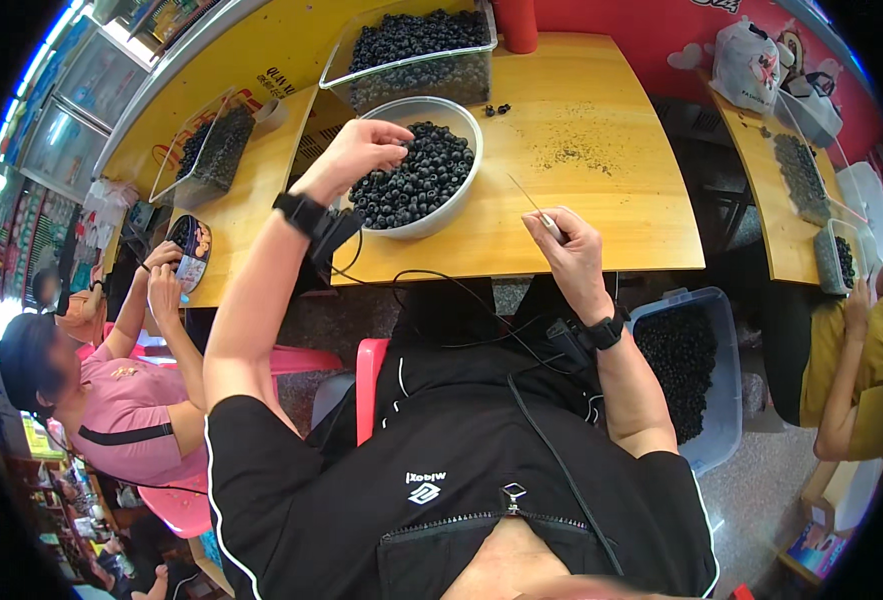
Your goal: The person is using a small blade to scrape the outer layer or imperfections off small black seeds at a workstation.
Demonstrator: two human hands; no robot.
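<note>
Tbl (641, 215): needle-tool (552, 229) fwd from R hand (577, 250)

The left forearm (261, 280), bare, rises from 8 o'clock to the left hand (361, 155) at 11, turned inward with its fingers (389, 132) gently curved. The right forearm (629, 385), also bare, angles in from 4 o'clock to the right hand (575, 255) at 2, curled in a pinch grip.
</note>
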